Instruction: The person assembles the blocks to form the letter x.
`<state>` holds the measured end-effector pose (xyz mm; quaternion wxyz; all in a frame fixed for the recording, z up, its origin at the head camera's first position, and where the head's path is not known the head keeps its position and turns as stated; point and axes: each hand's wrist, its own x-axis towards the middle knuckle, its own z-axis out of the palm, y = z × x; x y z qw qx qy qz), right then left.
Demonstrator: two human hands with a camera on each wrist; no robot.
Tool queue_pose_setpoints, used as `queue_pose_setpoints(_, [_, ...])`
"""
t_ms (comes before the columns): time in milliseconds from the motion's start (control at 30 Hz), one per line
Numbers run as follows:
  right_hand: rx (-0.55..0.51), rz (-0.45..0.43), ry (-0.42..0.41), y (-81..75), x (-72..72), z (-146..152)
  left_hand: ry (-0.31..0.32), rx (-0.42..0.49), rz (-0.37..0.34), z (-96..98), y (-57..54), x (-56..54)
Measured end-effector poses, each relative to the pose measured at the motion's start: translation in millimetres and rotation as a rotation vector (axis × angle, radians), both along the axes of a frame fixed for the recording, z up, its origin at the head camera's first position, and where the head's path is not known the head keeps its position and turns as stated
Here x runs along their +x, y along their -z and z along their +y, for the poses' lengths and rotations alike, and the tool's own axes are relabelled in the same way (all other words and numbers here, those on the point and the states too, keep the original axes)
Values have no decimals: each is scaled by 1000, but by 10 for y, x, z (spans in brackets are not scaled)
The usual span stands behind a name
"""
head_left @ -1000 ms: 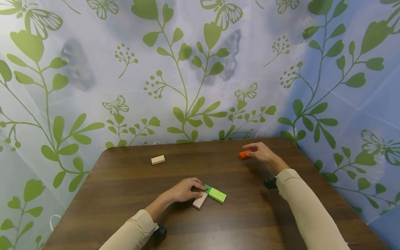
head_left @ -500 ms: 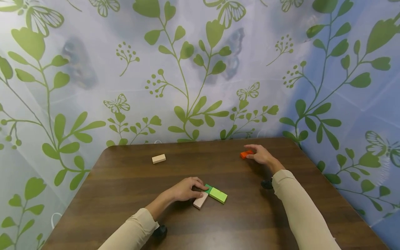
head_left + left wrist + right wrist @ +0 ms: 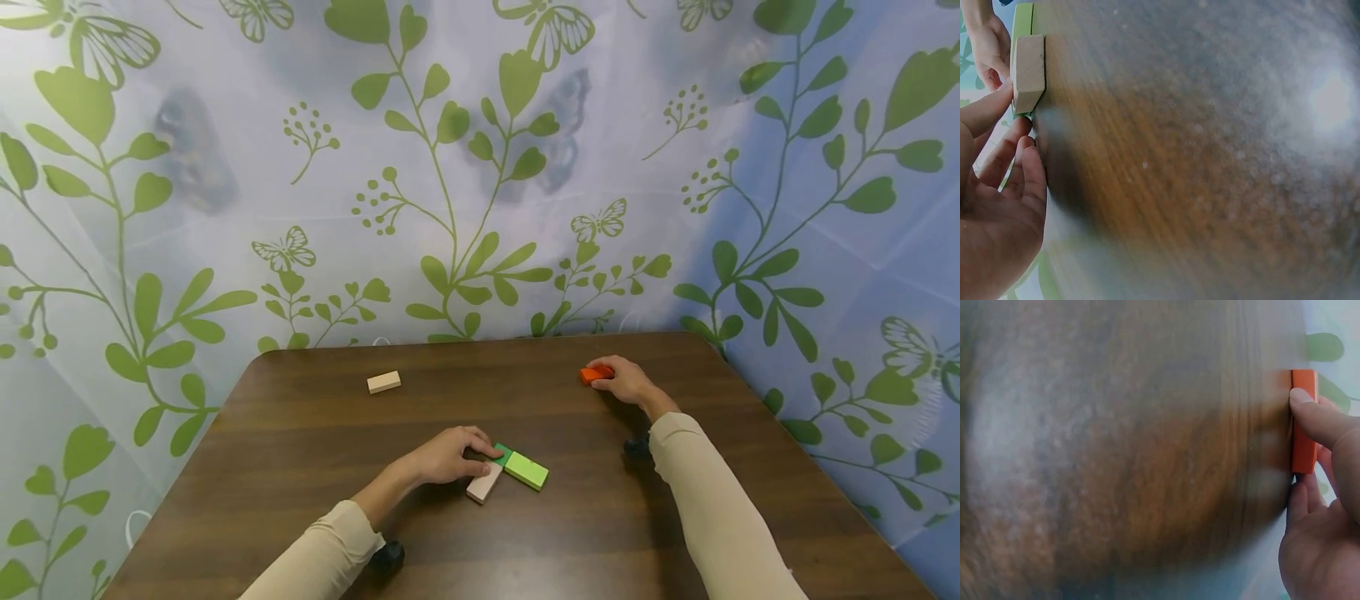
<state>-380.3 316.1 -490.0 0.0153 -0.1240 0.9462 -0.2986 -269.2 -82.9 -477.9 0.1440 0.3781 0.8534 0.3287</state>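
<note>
At the far right of the table, my right hand (image 3: 628,382) pinches an orange block (image 3: 587,377). The right wrist view has the thumb on the near face of the orange block (image 3: 1304,440), with the other fingers partly hidden behind it. My left hand (image 3: 442,457) rests by a small group of blocks near the middle. Its index fingertip is on a dark green block (image 3: 502,454), mostly covered, and its thumb touches a pale wooden block (image 3: 484,483). A lime green block (image 3: 527,471) lies against these two, at an angle to the pale one.
Another pale wooden block (image 3: 384,382) lies alone at the back left of the brown wooden table (image 3: 480,550). A cloth with a leaf and butterfly print (image 3: 450,167) hangs behind the table. Dark wrist devices sit under both forearms.
My right hand has lowered onto the orange block, and its fingers have come together on it. The left hand and its blocks stay in place; the head view shifts slightly.
</note>
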Motion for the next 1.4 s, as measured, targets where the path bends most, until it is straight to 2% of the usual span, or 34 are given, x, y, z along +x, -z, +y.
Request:
queue_pose_setpoints(367, [-18,-45,52,-46,0,82,-5,8,-10,15,-14,20])
queue_pose_setpoints(667, [-24,-9,32,-155,10,54,-6,10,2,0,-10,2])
queue_pose_setpoints(1100, [22,39,-121,-297,41,-170,-9,14,6,-2,1,8])
queue_pose_setpoints(1400, [36,74,-179,-337,68,-227,-12,8,7,4,16,-7])
